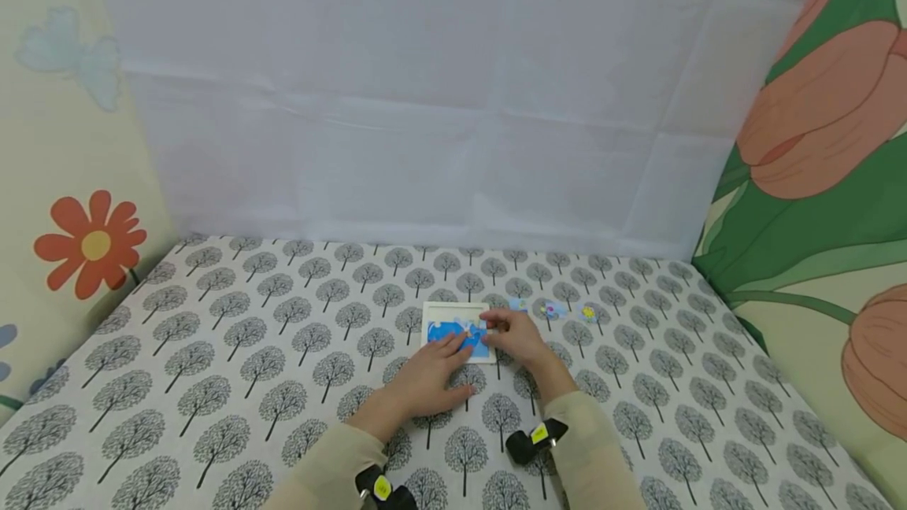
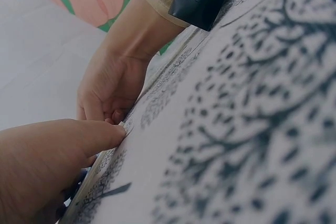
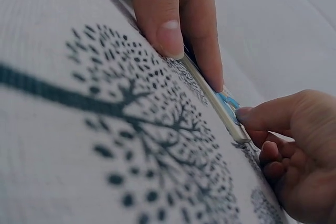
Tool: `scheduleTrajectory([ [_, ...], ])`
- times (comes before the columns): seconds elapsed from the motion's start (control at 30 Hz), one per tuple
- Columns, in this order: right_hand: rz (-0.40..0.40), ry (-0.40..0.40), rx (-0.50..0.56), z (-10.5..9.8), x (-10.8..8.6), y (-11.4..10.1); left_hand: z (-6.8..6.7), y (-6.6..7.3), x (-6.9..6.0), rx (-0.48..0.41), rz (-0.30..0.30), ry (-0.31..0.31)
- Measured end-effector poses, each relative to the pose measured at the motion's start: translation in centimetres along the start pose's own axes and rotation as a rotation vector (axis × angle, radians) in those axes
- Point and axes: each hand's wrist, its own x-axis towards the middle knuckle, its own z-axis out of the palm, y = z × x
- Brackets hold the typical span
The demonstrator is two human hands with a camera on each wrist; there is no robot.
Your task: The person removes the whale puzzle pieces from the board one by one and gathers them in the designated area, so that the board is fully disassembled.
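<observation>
A white-rimmed puzzle tray lies on the tree-print cloth, its lower part filled with blue puzzle pieces. My left hand rests over its near edge, fingers stretched onto the blue area. At the tray's right side, my right hand has thumb and forefinger bent around a pale blue puzzle piece, which shows slightly raised at the rim in the right wrist view. The fingers cover part of that piece. In the left wrist view the left thumb lies along the tray's edge.
Several loose puzzle pieces lie right of the tray, among them a piece with a yellow flower and one with a pink mark. A white sheet hangs behind the table. Black cameras are strapped to both wrists.
</observation>
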Motion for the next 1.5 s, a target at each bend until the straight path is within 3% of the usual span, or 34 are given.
scheduleTrajectory([
  [0.6,-0.004,0.057,-0.043,0.0,0.2,-0.4,-0.1,-0.1,0.2,0.019,0.014,0.005],
  [0.9,0.016,0.064,0.027,-0.5,0.5,0.1,0.0,-0.2,0.1,0.008,-0.005,-0.001],
  [1.2,0.089,0.066,0.041,-1.8,0.2,-0.8,-0.2,0.0,0.0,0.003,-0.006,0.006],
  [1.5,0.026,0.059,0.042,-4.0,-0.2,-0.5,0.0,0.0,0.0,0.000,-0.002,0.003],
])
